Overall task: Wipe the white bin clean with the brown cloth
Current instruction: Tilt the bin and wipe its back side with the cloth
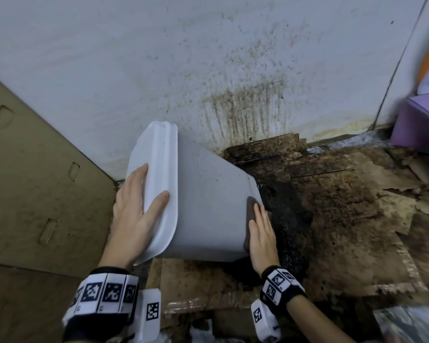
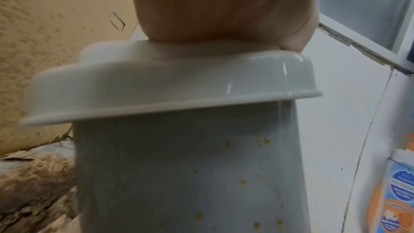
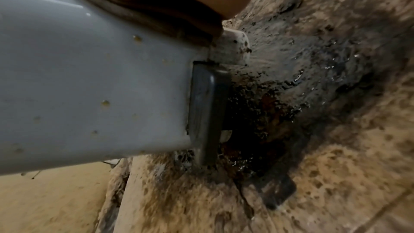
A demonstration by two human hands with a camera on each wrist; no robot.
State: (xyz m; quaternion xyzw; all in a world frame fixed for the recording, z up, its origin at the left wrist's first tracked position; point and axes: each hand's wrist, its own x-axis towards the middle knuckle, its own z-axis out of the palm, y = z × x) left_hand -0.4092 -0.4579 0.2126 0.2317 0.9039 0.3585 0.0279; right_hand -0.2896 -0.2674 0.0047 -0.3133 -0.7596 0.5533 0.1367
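The white bin (image 1: pixel 208 206) is tipped over to the left, its lid (image 1: pixel 164 169) pointing left and its base toward the dirty floor. My left hand (image 1: pixel 131 209) holds the lid, fingers across its top and thumb over the rim. In the left wrist view the palm (image 2: pixel 201 6) sits on the lid (image 2: pixel 156 81), and the bin wall (image 2: pixel 190 174) shows small yellow spots. My right hand (image 1: pixel 260 231) lies flat and presses the brown cloth (image 1: pixel 252 206) against the bin's base end. The right wrist view shows the cloth (image 3: pixel 134 11) under that hand, above a black pedal (image 3: pixel 206 109).
A stained white wall (image 1: pixel 233 82) rises right behind the bin. Wet black grime (image 1: pixel 290 214) covers the torn cardboard floor (image 1: pixel 357 219) to the right. A cardboard panel (image 1: pixel 35 181) stands on the left. A purple box (image 1: pixel 419 120) sits at the far right.
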